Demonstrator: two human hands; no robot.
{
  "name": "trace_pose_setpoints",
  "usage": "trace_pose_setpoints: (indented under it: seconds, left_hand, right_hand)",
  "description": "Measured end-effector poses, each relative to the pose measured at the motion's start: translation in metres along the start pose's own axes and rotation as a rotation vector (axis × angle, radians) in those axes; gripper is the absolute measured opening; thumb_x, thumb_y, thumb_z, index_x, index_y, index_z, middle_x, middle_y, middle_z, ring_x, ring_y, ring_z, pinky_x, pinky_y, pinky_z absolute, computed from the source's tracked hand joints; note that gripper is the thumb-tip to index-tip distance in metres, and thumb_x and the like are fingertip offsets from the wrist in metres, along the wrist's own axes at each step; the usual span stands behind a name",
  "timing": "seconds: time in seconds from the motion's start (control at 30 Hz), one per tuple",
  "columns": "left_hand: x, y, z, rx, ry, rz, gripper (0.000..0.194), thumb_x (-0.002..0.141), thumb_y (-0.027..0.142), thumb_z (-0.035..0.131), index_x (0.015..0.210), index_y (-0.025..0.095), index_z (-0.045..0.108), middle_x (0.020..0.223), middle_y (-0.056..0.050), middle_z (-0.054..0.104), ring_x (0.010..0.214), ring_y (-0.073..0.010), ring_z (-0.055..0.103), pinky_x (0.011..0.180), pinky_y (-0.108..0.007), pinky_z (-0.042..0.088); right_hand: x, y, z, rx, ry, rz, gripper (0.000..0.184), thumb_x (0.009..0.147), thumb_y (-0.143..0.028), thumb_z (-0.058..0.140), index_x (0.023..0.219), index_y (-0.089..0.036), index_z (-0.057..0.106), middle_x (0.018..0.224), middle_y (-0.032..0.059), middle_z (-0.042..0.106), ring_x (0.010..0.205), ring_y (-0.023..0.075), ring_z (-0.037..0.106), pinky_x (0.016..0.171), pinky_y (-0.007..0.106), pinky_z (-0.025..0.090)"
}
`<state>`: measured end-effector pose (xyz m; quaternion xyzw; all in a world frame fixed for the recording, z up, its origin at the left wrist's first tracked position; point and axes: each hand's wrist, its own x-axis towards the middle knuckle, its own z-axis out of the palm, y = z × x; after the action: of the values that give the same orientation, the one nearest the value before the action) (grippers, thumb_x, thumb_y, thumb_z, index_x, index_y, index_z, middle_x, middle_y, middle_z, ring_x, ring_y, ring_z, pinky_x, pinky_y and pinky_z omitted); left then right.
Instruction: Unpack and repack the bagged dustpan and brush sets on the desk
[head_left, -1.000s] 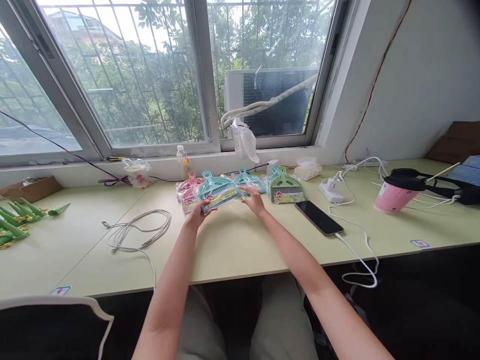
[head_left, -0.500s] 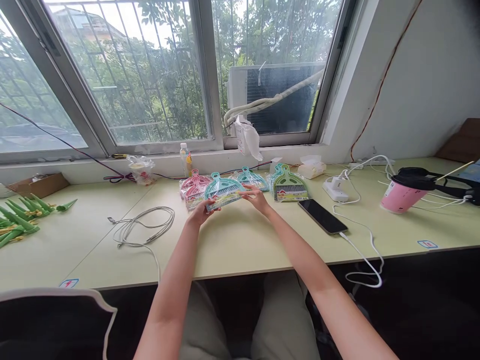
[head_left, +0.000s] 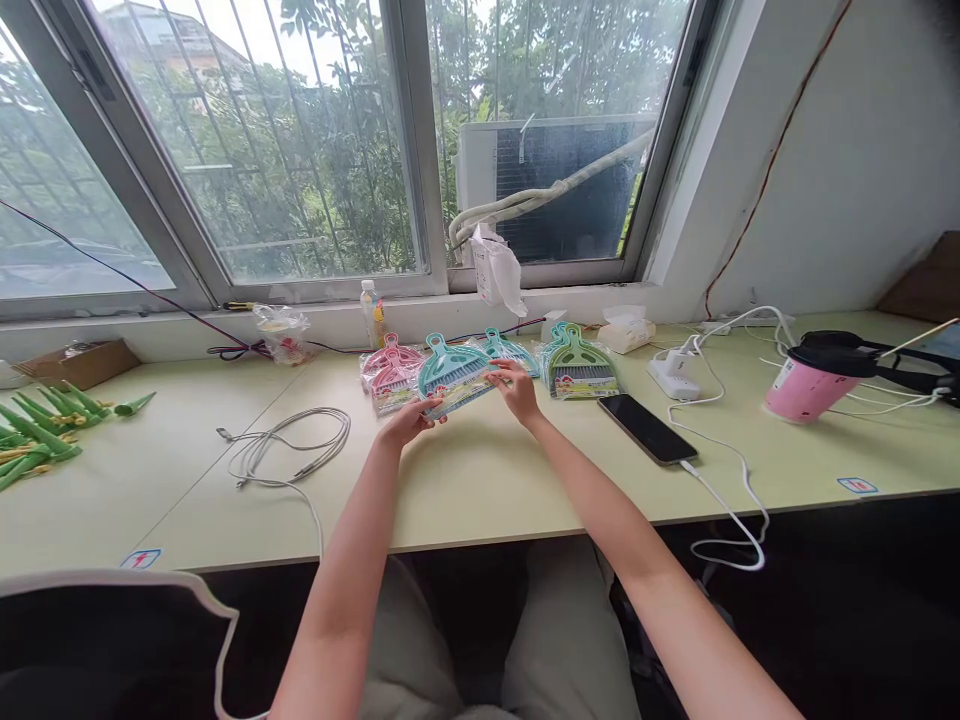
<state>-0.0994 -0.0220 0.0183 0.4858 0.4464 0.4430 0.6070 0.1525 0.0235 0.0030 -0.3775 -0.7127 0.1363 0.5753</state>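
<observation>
A blue mini dustpan and brush set (head_left: 453, 372) in clear packaging is held between both hands above the table. My left hand (head_left: 410, 421) is closed on its lower left corner, and my right hand (head_left: 514, 388) pinches its right edge. Pink dustpan and brush sets (head_left: 394, 375) lie in a stack just to the left. Behind my right hand rests another blue set (head_left: 510, 350), partly hidden. Further right is a stack with a green set (head_left: 581, 368) on top and blue behind it.
A phone (head_left: 648, 429) on a white charging cable lies right of the stacks, near a power adapter (head_left: 674, 378) and a pink cup (head_left: 810, 385). Left are a coiled cable (head_left: 292, 445), green plant pieces (head_left: 52, 425) and a cardboard box (head_left: 94, 362). A bottle (head_left: 372, 315) stands by the window.
The held blue set has tilted slightly so its label faces me more, and it has shifted a little to the right. Both hands keep their hold; the view has moved slightly.
</observation>
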Motion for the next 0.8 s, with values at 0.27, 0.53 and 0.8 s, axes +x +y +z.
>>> trace_pose_setpoints:
  seconds: [0.27, 0.53, 0.8]
  left_hand:
    - [-0.001, -0.003, 0.002, 0.106, -0.114, 0.035, 0.036, 0.080, 0.028, 0.077, 0.108, 0.016, 0.059, 0.090, -0.006, 0.069, 0.067, -0.0131, 0.067, 0.049, -0.020, 0.043]
    - [0.001, -0.007, 0.010, 0.153, -0.136, 0.052, 0.047, 0.080, 0.030, 0.076, 0.120, 0.017, 0.057, 0.106, -0.010, 0.070, 0.066, -0.0114, 0.065, 0.050, -0.021, 0.041]
    - [0.001, -0.003, 0.002, 0.148, -0.132, 0.016, 0.053, 0.085, 0.046, 0.072, 0.128, 0.018, 0.059, 0.108, -0.011, 0.071, 0.064, -0.0119, 0.065, 0.049, -0.021, 0.041]
  right_hand:
    - [-0.002, 0.003, 0.001, 0.006, 0.072, -0.006, 0.022, 0.092, -0.031, 0.064, 0.110, -0.028, 0.076, 0.138, 0.0084, 0.059, 0.123, 0.0249, 0.060, 0.107, 0.045, 0.052]
    - [0.001, 0.029, 0.000, 0.175, 0.060, 0.449, 0.083, 0.072, -0.053, 0.083, 0.142, -0.016, 0.056, 0.141, 0.0237, 0.057, 0.118, 0.0349, 0.064, 0.096, 0.047, 0.055]
    - [0.002, 0.030, 0.009, 0.357, -0.037, 0.544, 0.052, 0.068, -0.058, 0.083, 0.094, -0.013, 0.076, 0.092, 0.0102, 0.075, 0.092, 0.0257, 0.069, 0.089, 0.039, 0.054]
